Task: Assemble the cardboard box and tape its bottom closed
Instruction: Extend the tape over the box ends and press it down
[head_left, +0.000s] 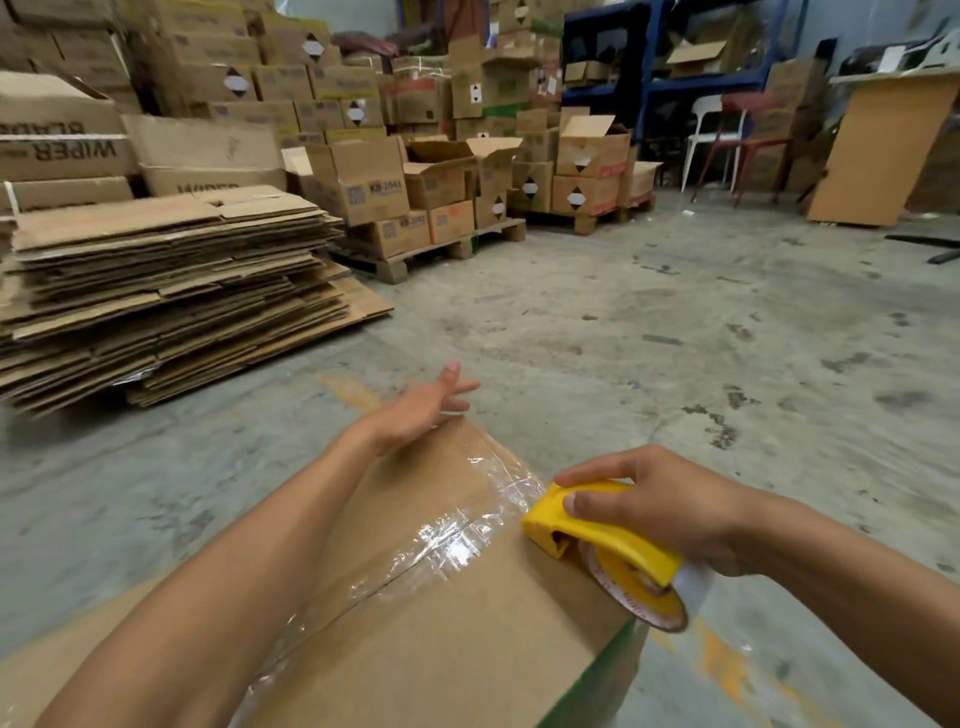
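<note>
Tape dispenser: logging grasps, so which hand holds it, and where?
The right hand has its grip over the yellow tape dispenser, on its top; the left hand holds nothing.

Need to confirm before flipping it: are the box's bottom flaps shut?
Shut: the flaps lie flat on the box, meeting at a seam under clear tape.

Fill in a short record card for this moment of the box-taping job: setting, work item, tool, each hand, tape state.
Setting: warehouse with a concrete floor
Work item: cardboard box, taped face up
Tool: yellow tape dispenser, resting on the box's right edge
Right hand: gripping the dispenser
Left hand: open, fingers spread, at the box's far corner
Tape state: clear tape along the centre seam, wrinkled
Nearby: stack of flattened cartons on the left
</note>
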